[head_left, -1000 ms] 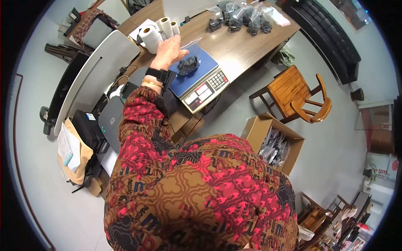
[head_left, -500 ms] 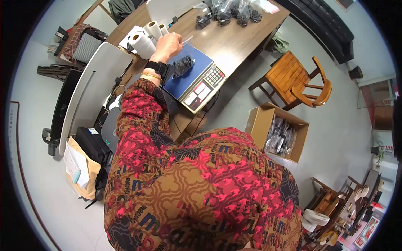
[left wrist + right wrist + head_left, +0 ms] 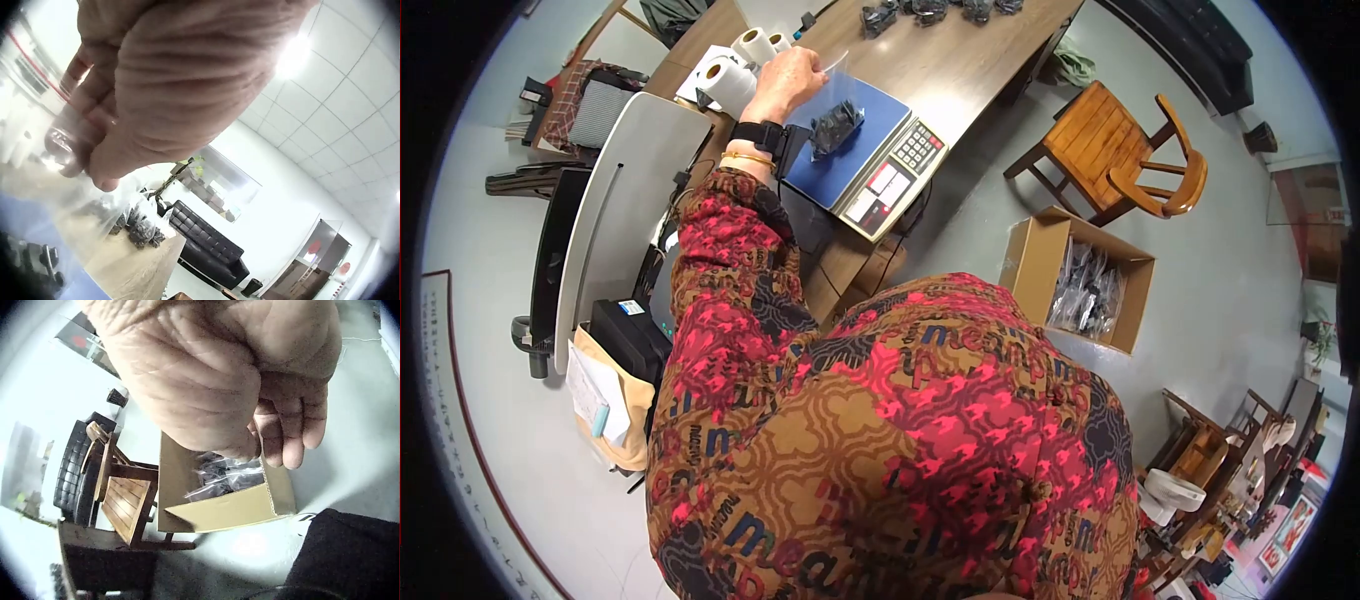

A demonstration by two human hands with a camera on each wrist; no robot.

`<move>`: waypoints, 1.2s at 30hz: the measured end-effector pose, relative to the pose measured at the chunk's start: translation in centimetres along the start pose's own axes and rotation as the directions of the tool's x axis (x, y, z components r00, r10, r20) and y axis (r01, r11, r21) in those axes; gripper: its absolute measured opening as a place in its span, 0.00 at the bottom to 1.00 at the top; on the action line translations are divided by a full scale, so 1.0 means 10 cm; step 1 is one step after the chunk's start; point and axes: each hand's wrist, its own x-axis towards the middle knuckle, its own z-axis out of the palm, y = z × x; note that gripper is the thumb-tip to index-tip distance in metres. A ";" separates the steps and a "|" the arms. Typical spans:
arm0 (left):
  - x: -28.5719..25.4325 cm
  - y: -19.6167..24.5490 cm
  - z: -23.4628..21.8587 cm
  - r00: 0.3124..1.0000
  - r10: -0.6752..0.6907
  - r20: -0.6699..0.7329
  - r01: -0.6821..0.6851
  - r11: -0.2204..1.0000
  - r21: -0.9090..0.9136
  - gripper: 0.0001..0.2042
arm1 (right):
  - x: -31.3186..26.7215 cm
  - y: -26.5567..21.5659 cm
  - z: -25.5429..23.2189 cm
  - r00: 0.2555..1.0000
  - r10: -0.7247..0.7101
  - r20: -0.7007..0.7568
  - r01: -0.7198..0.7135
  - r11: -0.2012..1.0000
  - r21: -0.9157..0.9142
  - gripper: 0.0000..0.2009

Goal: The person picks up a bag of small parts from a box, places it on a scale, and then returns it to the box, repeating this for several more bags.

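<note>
My left hand (image 3: 788,80) pinches the top of a clear plastic bag (image 3: 837,128) between thumb and fingers. Small black parts fill the bag's lower half, which lies over the blue platform of a weighing scale (image 3: 884,112). In the left wrist view, the thumb and fingertips press on the clear film near a red line along the bag. My right hand (image 3: 231,381) is outside the head view. The right wrist view shows it with loosely bent fingers and nothing held, overlapping a cardboard box (image 3: 231,512) that contains several bagged parts.
White paper rolls (image 3: 728,86) stand left of the scale. Several bags of black parts (image 3: 930,10) sit at the table's far side. A wooden chair (image 3: 1100,140) stands right of the table, close to the box on the floor. A grey partition (image 3: 635,200) borders the left side.
The head view has shifted, so the table appears higher in the picture. The left hand's fingers have curled more tightly at the bag's top; the bag stays over the scale.
</note>
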 end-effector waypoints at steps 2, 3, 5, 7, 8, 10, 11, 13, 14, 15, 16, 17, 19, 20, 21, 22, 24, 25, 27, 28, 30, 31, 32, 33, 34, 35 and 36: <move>-0.01 0.00 -0.02 1.000 -0.006 0.019 0.006 1.000 -0.018 0.12 | 0.00 0.04 0.07 1.000 -0.007 -0.009 0.006 0.999 -0.034 0.09; -0.02 -0.01 -0.01 1.000 -0.002 0.025 0.002 1.000 -0.017 0.12 | -0.02 0.07 0.10 1.000 0.011 -0.012 -0.012 1.000 -0.011 0.08; -0.03 -0.02 -0.01 1.000 0.006 0.022 -0.005 1.000 -0.017 0.12 | -0.11 -0.02 0.02 1.000 0.000 -0.014 0.001 1.000 0.005 0.06; -0.06 -0.07 0.03 0.999 0.021 0.031 -0.020 1.000 -0.010 0.12 | -0.10 -0.06 0.02 1.000 -0.008 -0.021 0.008 1.000 0.023 0.05; -0.08 -0.08 0.03 0.999 0.028 0.034 -0.028 1.000 -0.005 0.12 | -0.05 -0.05 0.04 0.974 0.214 0.080 -0.227 0.880 0.417 0.05; -0.16 -0.10 0.02 0.998 0.035 0.053 -0.035 0.999 0.001 0.12 | -0.04 0.02 0.15 0.892 0.371 0.257 -0.435 0.554 0.710 0.06; -0.18 -0.12 0.03 0.998 0.014 0.063 -0.014 1.000 0.002 0.12 | -0.02 0.08 0.23 0.884 0.335 0.326 -0.420 0.263 0.868 0.07; -0.27 -0.12 -0.02 0.998 0.005 0.056 -0.005 1.000 0.012 0.13 | -0.07 0.04 0.23 0.882 0.287 0.375 -0.371 -0.069 0.926 0.09; -0.32 -0.11 -0.04 0.998 0.017 0.054 -0.018 1.000 0.008 0.13 | -0.14 -0.10 0.09 0.868 0.343 0.360 -0.412 0.090 0.907 0.09; -0.36 -0.11 -0.06 0.999 0.000 0.036 0.000 1.000 0.001 0.13 | -0.19 -0.21 -0.03 0.855 0.396 0.336 -0.451 0.245 0.858 0.09; -0.39 -0.11 -0.08 1.000 -0.021 0.019 0.021 1.000 -0.003 0.13 | -0.19 -0.20 -0.05 0.854 0.399 0.333 -0.448 0.240 0.861 0.09; -0.41 -0.12 -0.09 1.000 -0.009 0.019 0.009 1.000 -0.019 0.12 | -0.19 -0.21 -0.04 0.867 0.396 0.302 -0.426 0.278 0.861 0.10; -0.45 -0.12 -0.09 1.000 -0.005 -0.012 0.004 0.999 -0.041 0.12 | -0.17 -0.19 0.01 0.878 0.392 0.274 -0.407 0.314 0.858 0.10; -0.46 -0.11 -0.08 0.999 -0.006 -0.041 0.003 0.998 -0.063 0.11 | -0.12 -0.11 0.06 0.883 0.379 0.277 -0.411 0.339 0.846 0.10; -0.46 -0.10 -0.08 0.999 -0.003 -0.038 0.001 0.998 -0.063 0.11 | -0.08 -0.04 0.12 0.887 0.367 0.281 -0.415 0.364 0.834 0.10; -0.46 -0.07 -0.08 0.999 -0.023 -0.046 0.020 0.998 -0.058 0.11 | -0.09 -0.07 0.09 0.885 0.370 0.283 -0.417 0.361 0.834 0.10; -0.45 -0.04 -0.07 0.998 -0.041 -0.052 0.038 0.998 -0.055 0.11 | -0.13 -0.18 -0.02 0.838 0.432 0.332 -0.461 0.237 0.855 0.09; -0.44 -0.05 -0.06 0.998 -0.035 -0.058 0.033 0.999 -0.035 0.10 | -0.09 -0.17 0.01 0.854 0.438 0.280 -0.436 0.310 0.845 0.09; -0.41 -0.07 -0.04 0.998 -0.027 -0.063 0.026 1.000 -0.016 0.10 | -0.11 -0.12 0.03 0.886 0.397 0.241 -0.407 0.414 0.815 0.09; -0.40 -0.07 -0.04 0.997 -0.018 -0.073 0.018 1.000 -0.002 0.10 | -0.14 -0.12 -0.01 0.915 0.349 0.204 -0.369 0.512 0.776 0.10; -0.40 -0.09 -0.03 0.997 -0.003 -0.081 0.004 1.000 0.010 0.09 | -0.23 -0.13 -0.07 0.960 0.242 0.144 -0.274 0.686 0.674 0.10; -0.39 -0.09 -0.04 0.996 0.014 -0.090 -0.012 1.000 0.022 0.10 | -0.26 -0.14 -0.09 0.976 0.182 0.122 -0.218 0.759 0.613 0.10; -0.37 -0.08 -0.05 0.995 0.031 -0.100 -0.027 0.999 0.034 0.10 | -0.29 -0.15 -0.10 0.975 0.187 0.121 -0.221 0.756 0.616 0.10; -0.35 -0.07 -0.06 0.995 0.036 -0.098 -0.033 0.999 0.033 0.10 | -0.31 -0.17 -0.11 0.970 0.205 0.131 -0.241 0.744 0.623 0.10; -0.34 -0.05 -0.08 0.994 0.046 -0.096 -0.042 0.998 0.048 0.10 | -0.34 -0.18 -0.11 0.964 0.222 0.143 -0.262 0.731 0.631 0.10; -0.33 -0.02 -0.11 0.994 0.056 -0.094 -0.050 0.997 0.062 0.10 | -0.38 -0.19 -0.10 0.958 0.240 0.155 -0.283 0.716 0.638 0.10; -0.31 0.00 -0.14 0.994 0.063 -0.090 -0.057 0.996 0.062 0.10 | -0.41 -0.21 -0.09 0.952 0.258 0.168 -0.303 0.701 0.645 0.10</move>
